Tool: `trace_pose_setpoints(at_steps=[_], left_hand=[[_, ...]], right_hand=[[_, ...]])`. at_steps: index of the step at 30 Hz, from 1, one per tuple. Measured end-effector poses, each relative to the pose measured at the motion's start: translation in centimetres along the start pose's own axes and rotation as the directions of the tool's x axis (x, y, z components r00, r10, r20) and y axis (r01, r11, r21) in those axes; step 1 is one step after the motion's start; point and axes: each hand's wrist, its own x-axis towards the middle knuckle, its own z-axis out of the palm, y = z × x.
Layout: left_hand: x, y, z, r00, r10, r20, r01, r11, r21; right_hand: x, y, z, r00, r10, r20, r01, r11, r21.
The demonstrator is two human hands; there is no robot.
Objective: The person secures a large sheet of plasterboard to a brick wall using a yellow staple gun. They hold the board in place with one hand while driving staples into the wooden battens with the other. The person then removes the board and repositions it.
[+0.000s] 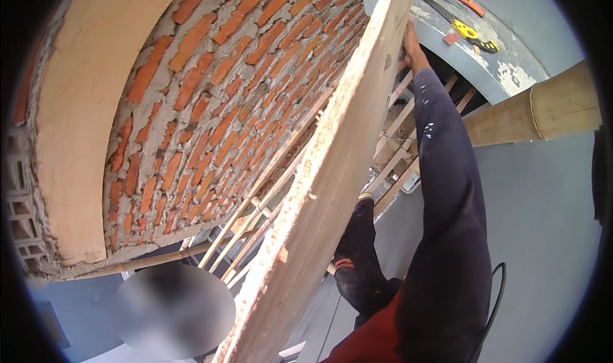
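Observation:
A long wooden board point(345, 152) stands on edge and runs slantwise from the bottom of the head view to its top. Its rough, splintered pale edge faces up, and its smooth side faces right. My right arm, in a dark sleeve with white specks, reaches far forward. At its end my right hand point(415, 51) is against the board's right side near the far end, gripping it; the fingertips are partly hidden. My left hand does not show. Right of the far end, a handsaw point(469, 32) with a yellow and black handle lies on a ledge.
A brick wall point(217, 95) with rough mortar rises on the left, beside a pale wooden panel point(89, 120). An orange-handled tool point(465, 2) lies on the ledge point(511, 50). A thick bamboo pole point(536, 111) juts in at right. Wooden slats point(399, 155) run below; a blurred oval point(175, 312) covers something lower left.

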Motion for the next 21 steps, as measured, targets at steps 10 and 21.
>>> trace_pose_setpoints(at_steps=[10, 21], left_hand=[[0.4, -2.0, 2.3, 0.998, -0.023, 0.053, 0.020, 0.998, 0.051], [-2.7, -3.2, -4.5, 0.993, -0.077, -0.093, 0.075, 0.997, -0.016]], right_hand=[[7.1, 16.9, -11.1, 0.889, -0.456, 0.038, 0.457, 0.883, -0.107], [-6.9, -8.4, 1.5, 0.633, -0.569, -0.525, 0.603, 0.787, -0.127]])
